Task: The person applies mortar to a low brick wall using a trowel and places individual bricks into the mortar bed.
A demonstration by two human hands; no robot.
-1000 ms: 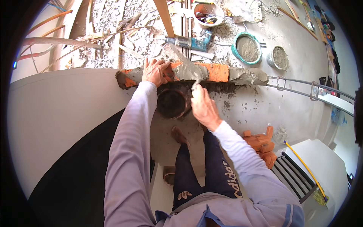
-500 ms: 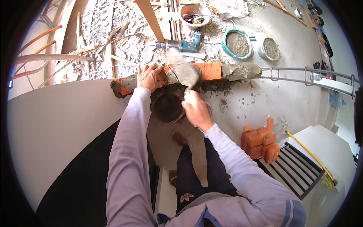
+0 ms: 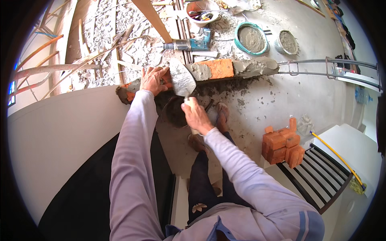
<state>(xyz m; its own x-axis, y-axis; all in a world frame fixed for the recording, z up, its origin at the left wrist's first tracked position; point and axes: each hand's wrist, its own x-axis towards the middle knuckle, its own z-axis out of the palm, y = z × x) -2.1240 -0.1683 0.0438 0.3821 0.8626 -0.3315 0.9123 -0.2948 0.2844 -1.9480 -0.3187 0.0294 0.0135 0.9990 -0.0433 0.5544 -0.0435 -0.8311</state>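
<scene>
A low course of orange bricks and grey mortar (image 3: 257,67) runs across in front of me. My left hand (image 3: 152,80) is on its left part, fingers over the top and thumb on the near side of an orange brick (image 3: 166,78), mostly hidden by the hand. My right hand (image 3: 196,115) grips the handle of a mortar-smeared trowel (image 3: 183,79). The trowel's blade lies against the course just right of my left hand. A bare orange brick (image 3: 222,68) sits farther right between mortared parts. Below the blade is a dark round container (image 3: 175,112), partly hidden.
Beyond the course lie rubble (image 3: 136,50), a blue-green power drill (image 3: 193,43), a tool bucket (image 3: 201,18), and two mortar buckets, one teal-rimmed (image 3: 251,39), one grey (image 3: 287,42). A leaning board (image 3: 152,20), steel bars (image 3: 309,62), and stacked bricks (image 3: 281,142) stand around.
The trowel has moved left and downward, its blade now beside my left hand. My left hand's thumb has come round the near side of the brick. My view has shifted slightly.
</scene>
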